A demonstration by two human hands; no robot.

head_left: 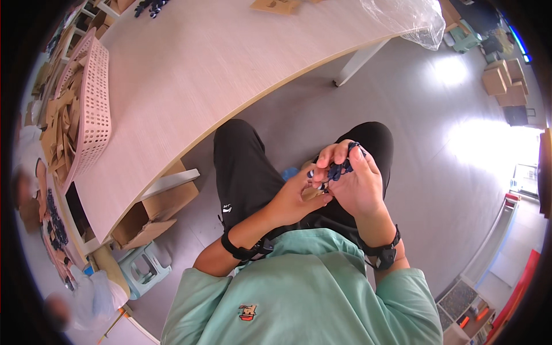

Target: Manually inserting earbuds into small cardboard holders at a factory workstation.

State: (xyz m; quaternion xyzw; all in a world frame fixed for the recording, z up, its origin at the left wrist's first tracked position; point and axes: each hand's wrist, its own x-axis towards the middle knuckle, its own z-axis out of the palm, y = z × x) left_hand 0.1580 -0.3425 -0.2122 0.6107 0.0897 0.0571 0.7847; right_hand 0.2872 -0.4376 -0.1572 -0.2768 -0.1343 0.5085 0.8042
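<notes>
Both my hands meet over my lap, above black trousers. My right hand (353, 184) pinches a small dark blue item (340, 168), with fingers curled over it. My left hand (296, 195) touches the same item from the left, and a small tan piece (312, 193) rests against its palm. Each wrist wears a black band. What the blue item is exactly, I cannot tell.
A long pale wooden table (195, 75) curves across the upper left. On it stand a pink perforated basket (95, 109) of brown card pieces and a clear plastic bag (408, 20). An open cardboard box (152, 213) and a green stool (144, 267) sit below. Another person is at the left edge.
</notes>
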